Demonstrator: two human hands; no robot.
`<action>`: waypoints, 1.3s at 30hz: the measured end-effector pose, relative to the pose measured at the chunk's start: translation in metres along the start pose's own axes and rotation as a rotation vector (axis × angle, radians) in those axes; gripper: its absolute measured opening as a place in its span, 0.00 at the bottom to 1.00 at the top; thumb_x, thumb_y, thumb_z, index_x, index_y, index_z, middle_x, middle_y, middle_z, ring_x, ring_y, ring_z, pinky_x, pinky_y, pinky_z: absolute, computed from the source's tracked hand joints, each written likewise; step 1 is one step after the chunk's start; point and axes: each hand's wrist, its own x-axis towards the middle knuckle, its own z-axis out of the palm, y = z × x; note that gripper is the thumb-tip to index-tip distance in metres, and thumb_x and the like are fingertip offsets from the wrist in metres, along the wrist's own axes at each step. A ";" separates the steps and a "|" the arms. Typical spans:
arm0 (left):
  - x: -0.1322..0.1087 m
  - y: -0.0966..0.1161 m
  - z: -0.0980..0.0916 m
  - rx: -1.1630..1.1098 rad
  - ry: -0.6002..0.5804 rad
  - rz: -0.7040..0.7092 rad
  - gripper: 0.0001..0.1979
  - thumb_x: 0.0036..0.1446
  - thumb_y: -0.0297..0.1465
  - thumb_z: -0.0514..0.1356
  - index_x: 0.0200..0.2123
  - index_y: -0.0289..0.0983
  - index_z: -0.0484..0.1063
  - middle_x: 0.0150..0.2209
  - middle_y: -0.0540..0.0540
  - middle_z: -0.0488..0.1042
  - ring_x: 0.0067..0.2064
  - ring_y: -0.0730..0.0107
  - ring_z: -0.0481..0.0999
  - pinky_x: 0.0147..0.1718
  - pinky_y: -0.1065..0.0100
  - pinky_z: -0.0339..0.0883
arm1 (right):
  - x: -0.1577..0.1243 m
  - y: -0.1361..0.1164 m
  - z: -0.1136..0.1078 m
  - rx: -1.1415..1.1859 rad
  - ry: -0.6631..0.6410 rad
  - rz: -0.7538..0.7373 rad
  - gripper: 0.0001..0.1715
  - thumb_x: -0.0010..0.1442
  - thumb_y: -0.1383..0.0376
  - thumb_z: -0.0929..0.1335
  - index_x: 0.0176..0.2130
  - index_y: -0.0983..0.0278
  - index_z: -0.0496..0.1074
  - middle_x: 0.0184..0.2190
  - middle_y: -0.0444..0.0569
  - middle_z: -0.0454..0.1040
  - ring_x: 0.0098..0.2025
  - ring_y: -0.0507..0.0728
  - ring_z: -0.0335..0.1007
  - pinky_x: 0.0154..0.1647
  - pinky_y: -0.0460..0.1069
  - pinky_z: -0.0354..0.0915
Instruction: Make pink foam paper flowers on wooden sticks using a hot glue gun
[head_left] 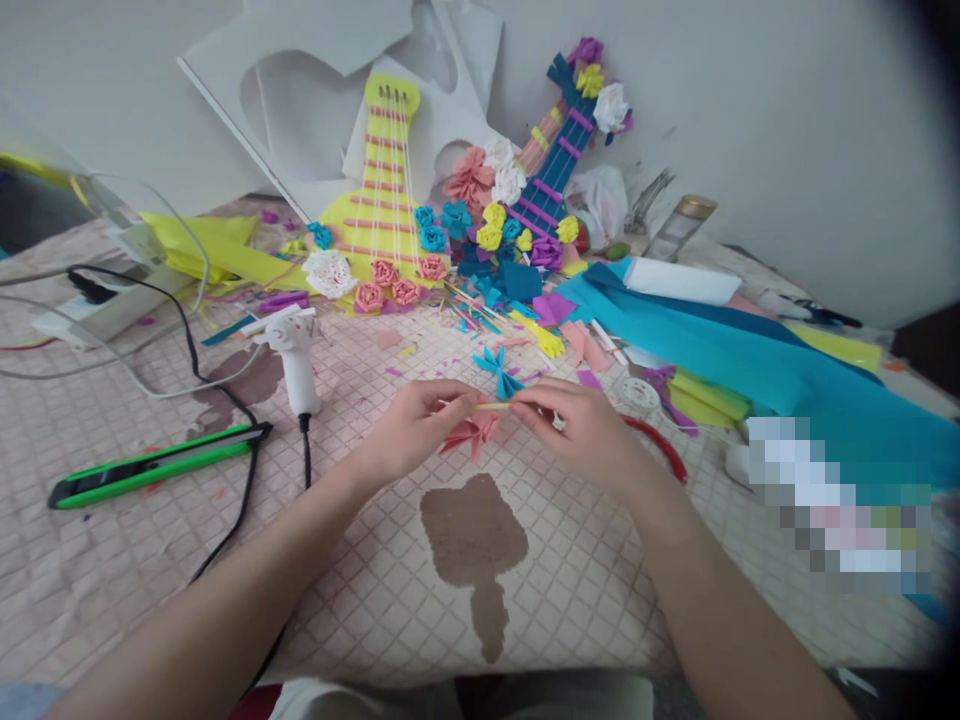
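Between my two hands a thin pale stick is held level above the table. My left hand is closed, thumb and fingers pinching its left end. Its right end sits in the pinch of my right hand. A folded piece of pink crepe paper shows just below the stick, beside my left fingers; I cannot tell whether it is attached. Right behind the stick lies a blue paper piece with several pointed petals. Red-handled scissors or pliers lie partly hidden past my right wrist.
A white glue gun stands at left, near a green utility knife and cords. Yellow and blue paper guitars with crepe flowers lean at the back. Blue crepe paper spreads right, by a tape roll. Scraps are scattered around.
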 end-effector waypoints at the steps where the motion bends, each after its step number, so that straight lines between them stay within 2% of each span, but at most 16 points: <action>1: 0.000 0.001 0.000 0.013 0.001 0.008 0.12 0.57 0.33 0.54 0.30 0.34 0.75 0.31 0.47 0.77 0.30 0.73 0.73 0.28 0.74 0.66 | 0.000 0.000 0.000 0.001 -0.010 0.008 0.10 0.61 0.67 0.63 0.35 0.65 0.73 0.29 0.47 0.73 0.32 0.52 0.67 0.35 0.48 0.61; 9: -0.002 0.004 0.003 0.205 0.008 0.107 0.09 0.57 0.30 0.56 0.35 0.37 0.77 0.34 0.48 0.80 0.35 0.70 0.76 0.34 0.71 0.68 | -0.001 -0.006 0.005 0.119 -0.066 0.064 0.10 0.62 0.63 0.63 0.38 0.62 0.72 0.33 0.44 0.74 0.32 0.50 0.67 0.31 0.46 0.60; 11: -0.002 0.002 0.004 0.268 0.049 0.198 0.09 0.57 0.30 0.56 0.35 0.36 0.76 0.34 0.47 0.79 0.35 0.70 0.76 0.32 0.71 0.68 | -0.001 -0.007 0.007 0.125 -0.049 0.037 0.10 0.62 0.63 0.63 0.37 0.63 0.73 0.31 0.44 0.73 0.31 0.50 0.66 0.31 0.45 0.60; 14: -0.002 -0.002 0.003 0.405 0.153 0.444 0.07 0.56 0.29 0.58 0.36 0.35 0.75 0.33 0.44 0.79 0.35 0.68 0.75 0.35 0.67 0.69 | -0.002 -0.008 0.009 0.105 0.008 0.020 0.09 0.61 0.65 0.64 0.36 0.64 0.73 0.30 0.45 0.71 0.31 0.50 0.65 0.32 0.46 0.60; 16: -0.001 -0.004 0.003 0.468 0.181 0.595 0.07 0.56 0.28 0.58 0.37 0.34 0.75 0.34 0.43 0.78 0.36 0.66 0.75 0.37 0.64 0.69 | -0.002 -0.008 0.010 0.098 0.017 0.014 0.09 0.61 0.64 0.64 0.36 0.64 0.73 0.29 0.45 0.70 0.31 0.50 0.64 0.32 0.46 0.59; 19: 0.000 -0.007 0.003 0.492 0.170 0.672 0.07 0.57 0.26 0.58 0.38 0.34 0.74 0.35 0.42 0.78 0.37 0.67 0.75 0.38 0.63 0.70 | 0.000 -0.007 0.013 0.084 0.005 0.004 0.09 0.60 0.63 0.64 0.36 0.64 0.73 0.28 0.45 0.68 0.30 0.50 0.63 0.31 0.46 0.58; 24: 0.000 -0.011 0.004 0.494 0.140 0.702 0.09 0.57 0.24 0.57 0.41 0.35 0.73 0.37 0.42 0.77 0.38 0.68 0.75 0.37 0.65 0.71 | 0.001 -0.004 0.019 0.014 0.020 0.054 0.08 0.56 0.61 0.68 0.32 0.64 0.72 0.25 0.44 0.67 0.30 0.52 0.63 0.32 0.47 0.57; 28: 0.000 -0.011 0.004 0.470 0.147 0.694 0.08 0.57 0.24 0.58 0.41 0.34 0.73 0.37 0.41 0.77 0.38 0.68 0.75 0.37 0.66 0.71 | 0.001 -0.005 0.020 -0.003 0.020 0.099 0.08 0.52 0.61 0.70 0.33 0.64 0.71 0.25 0.43 0.66 0.30 0.52 0.62 0.32 0.47 0.57; 34: -0.003 -0.001 0.004 0.364 0.130 0.461 0.08 0.57 0.27 0.57 0.39 0.36 0.74 0.36 0.44 0.78 0.36 0.71 0.75 0.36 0.70 0.69 | 0.002 -0.007 0.015 0.076 0.007 0.120 0.08 0.56 0.60 0.68 0.32 0.63 0.72 0.23 0.43 0.64 0.28 0.51 0.61 0.29 0.46 0.56; 37: -0.003 0.003 0.004 0.272 0.137 0.343 0.07 0.57 0.28 0.58 0.37 0.36 0.75 0.35 0.45 0.78 0.34 0.72 0.75 0.33 0.71 0.68 | 0.003 -0.007 0.013 0.046 -0.005 0.122 0.06 0.54 0.63 0.69 0.30 0.64 0.71 0.22 0.42 0.62 0.27 0.50 0.59 0.28 0.46 0.54; 39: -0.002 0.004 0.004 0.193 0.145 0.248 0.07 0.56 0.30 0.58 0.36 0.36 0.75 0.35 0.45 0.78 0.34 0.71 0.74 0.31 0.72 0.68 | 0.002 -0.007 0.010 0.069 -0.013 0.135 0.08 0.53 0.61 0.70 0.30 0.64 0.71 0.22 0.41 0.61 0.26 0.50 0.58 0.27 0.46 0.54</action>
